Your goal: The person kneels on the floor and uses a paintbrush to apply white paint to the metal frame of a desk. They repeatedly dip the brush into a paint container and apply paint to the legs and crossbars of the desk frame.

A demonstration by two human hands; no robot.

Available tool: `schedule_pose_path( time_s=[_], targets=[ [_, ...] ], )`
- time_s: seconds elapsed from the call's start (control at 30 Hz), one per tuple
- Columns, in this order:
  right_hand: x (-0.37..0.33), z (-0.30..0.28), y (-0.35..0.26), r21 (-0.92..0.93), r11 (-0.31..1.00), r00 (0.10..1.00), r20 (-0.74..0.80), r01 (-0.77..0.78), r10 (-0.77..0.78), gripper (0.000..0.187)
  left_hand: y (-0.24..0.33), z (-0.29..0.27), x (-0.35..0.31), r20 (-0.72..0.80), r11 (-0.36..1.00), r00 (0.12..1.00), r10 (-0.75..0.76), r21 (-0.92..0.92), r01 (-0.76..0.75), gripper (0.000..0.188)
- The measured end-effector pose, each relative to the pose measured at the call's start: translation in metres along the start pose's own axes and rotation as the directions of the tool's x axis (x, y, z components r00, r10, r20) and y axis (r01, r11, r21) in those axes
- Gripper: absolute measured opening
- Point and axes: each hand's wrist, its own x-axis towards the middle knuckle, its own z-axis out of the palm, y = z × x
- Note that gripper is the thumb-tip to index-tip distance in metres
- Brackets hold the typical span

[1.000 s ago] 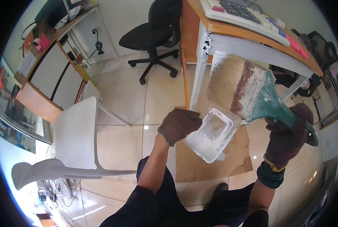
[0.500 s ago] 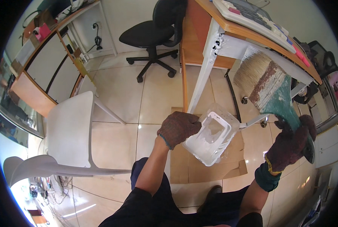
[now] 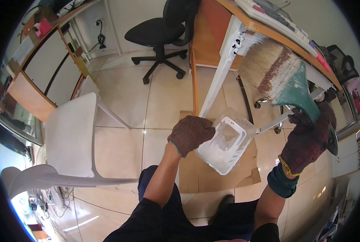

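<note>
My left hand (image 3: 191, 135), in a brown knit work glove, is closed on the rim of a clear plastic tub (image 3: 224, 145) with white paint inside. The tub tilts and hangs over the cardboard. A wide paintbrush (image 3: 291, 80) with a green handle is gripped in my gloved right hand (image 3: 309, 139). Its bristles point up and left, with white paint at their tips. Those tips overlap the white metal frame of the desk just under the top; whether they touch it I cannot tell. The white desk leg (image 3: 224, 66) has dark patches near its top.
A flat cardboard sheet (image 3: 192, 177) lies on the tiled floor below the tub. To the left stands a white chair (image 3: 71, 137); a black swivel chair (image 3: 158, 32) is farther back. On the wooden desktop (image 3: 329, 74) lie a keyboard (image 3: 280, 28) and a pink marker (image 3: 322, 61).
My right hand has raised the paintbrush slightly and shifted it left, bringing the bristles closer to the top of the desk leg. The left hand and tub have stayed nearly still.
</note>
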Motion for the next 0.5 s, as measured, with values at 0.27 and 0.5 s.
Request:
schedule_pose_path(
  time_s=[0.27, 0.5],
  targets=[
    [-0.017, 0.013, -0.003, 0.240, 0.968, 0.997, 0.040, -0.078, 0.071, 0.034, -0.010, 0.006, 0.004, 0.064, 0.991, 0.996, 0.065, 0.110, -0.071, 0.027],
    [-0.001, -0.027, 0.014, 0.257, 0.939, 0.973, 0.025, -0.229, 0.230, 0.039, 0.008, -0.008, 0.000, 0.108, 0.996, 0.994, -0.034, 0.085, 0.025, 0.032]
  ],
)
